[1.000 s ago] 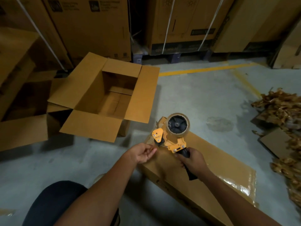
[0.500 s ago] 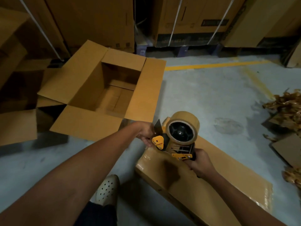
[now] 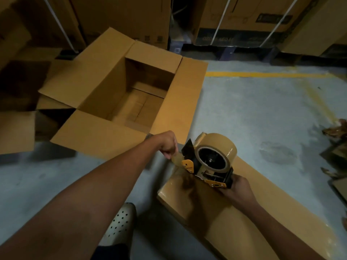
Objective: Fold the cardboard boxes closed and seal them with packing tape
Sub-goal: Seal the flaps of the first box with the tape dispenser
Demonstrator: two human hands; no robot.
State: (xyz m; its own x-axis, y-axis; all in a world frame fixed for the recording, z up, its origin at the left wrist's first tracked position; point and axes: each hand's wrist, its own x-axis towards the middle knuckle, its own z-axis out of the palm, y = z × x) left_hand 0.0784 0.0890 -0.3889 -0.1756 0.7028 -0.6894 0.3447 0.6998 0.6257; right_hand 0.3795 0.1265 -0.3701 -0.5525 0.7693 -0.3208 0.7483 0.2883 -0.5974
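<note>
An orange and black tape dispenser (image 3: 210, 166) carrying a brown tape roll (image 3: 216, 151) hovers over a flat, taped cardboard box (image 3: 234, 212) lying on the floor. My right hand (image 3: 237, 188) grips the dispenser's handle from below. My left hand (image 3: 170, 144) pinches the loose tape end (image 3: 177, 159) at the dispenser's front. A large cardboard box (image 3: 131, 94) stands open behind my left hand, all its flaps spread outward and its inside empty.
Tall strapped cartons (image 3: 234, 19) line the back wall. More open cardboard (image 3: 16, 128) lies at the left. Crumpled brown scraps (image 3: 336, 132) sit at the right edge. A yellow floor line (image 3: 262, 74) runs across the grey concrete. My perforated shoe (image 3: 121, 224) is below.
My left hand has reached forward to the dispenser's front and taken the tape end. The view has drawn closer to the open box and the dispenser has turned.
</note>
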